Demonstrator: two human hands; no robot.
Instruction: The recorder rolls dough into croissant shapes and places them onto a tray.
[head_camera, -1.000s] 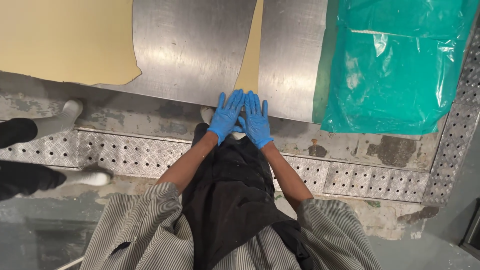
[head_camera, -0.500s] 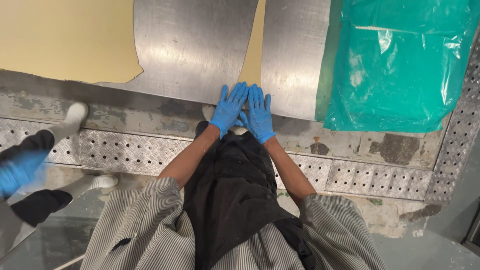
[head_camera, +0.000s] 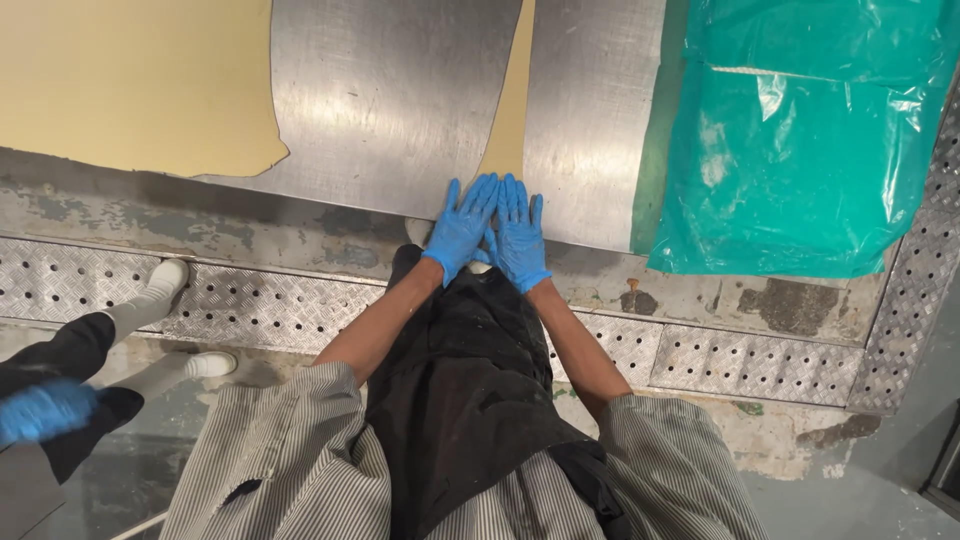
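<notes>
I have both gloved hands flat, fingers spread and gripping nothing: left hand (head_camera: 460, 228) and right hand (head_camera: 518, 235) side by side, fingertips at the near edge of the steel table (head_camera: 400, 100). I judge this a pause with nothing picked up; any next move calls for a reach forward. Beyond the fingertips a narrow strip of pale dough (head_camera: 510, 110) shows in the seam. Right of my fingers lies a crumpled green plastic bag (head_camera: 800, 140); far left, a broad dough sheet (head_camera: 130, 80).
</notes>
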